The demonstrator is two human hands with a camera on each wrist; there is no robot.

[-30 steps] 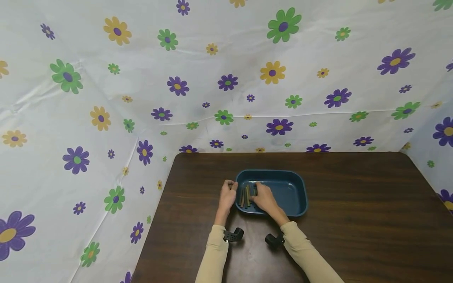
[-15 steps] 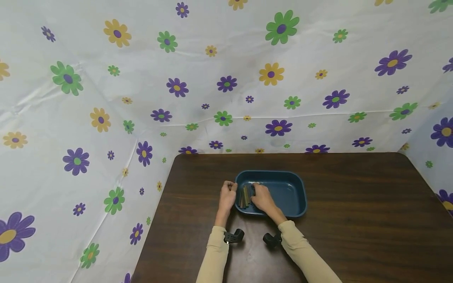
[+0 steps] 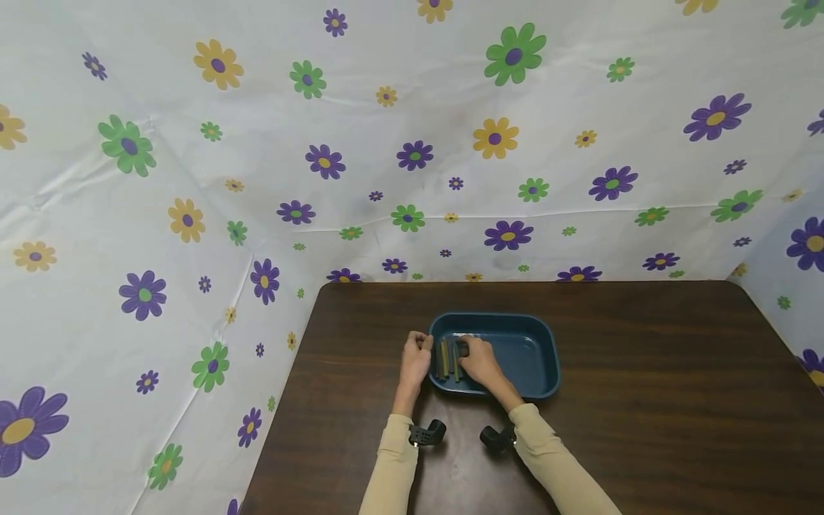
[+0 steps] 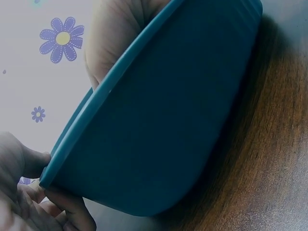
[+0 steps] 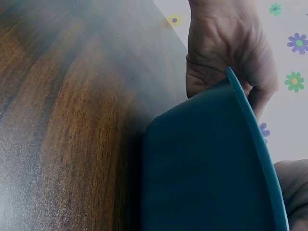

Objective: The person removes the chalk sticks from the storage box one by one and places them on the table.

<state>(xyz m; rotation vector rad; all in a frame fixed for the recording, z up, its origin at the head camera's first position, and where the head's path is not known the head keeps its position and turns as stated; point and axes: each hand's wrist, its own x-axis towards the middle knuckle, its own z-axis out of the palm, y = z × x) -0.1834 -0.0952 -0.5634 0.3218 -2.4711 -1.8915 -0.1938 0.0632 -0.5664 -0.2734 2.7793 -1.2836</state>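
Note:
A dark blue rectangular tray (image 3: 548, 342) rests on the table, its outer wall (image 4: 159, 110) filling much of the left wrist view. My left hand (image 3: 415, 361) grips the tray's left rim, thumb over the edge and fingers beneath. Inside, at the left end, several thin sticks (image 3: 445, 360) in green, tan and grey tones lie side by side, roughly lengthwise toward me. My right hand (image 3: 483, 363) reaches over the near rim, index finger and thumb curled at the rightmost stick. Both wrist views have the sticks hidden behind the tray wall.
The dark wooden table (image 3: 644, 372) extends around the tray. A white flowered sheet (image 3: 412, 129) hangs behind the table and along its sides. Black wrist cameras (image 3: 428, 433) sit near both cuffs.
The sticks have shifted slightly within the tray's left end, lying straighter and closer together. My right hand has moved a little at them; my left hand keeps its grip on the rim.

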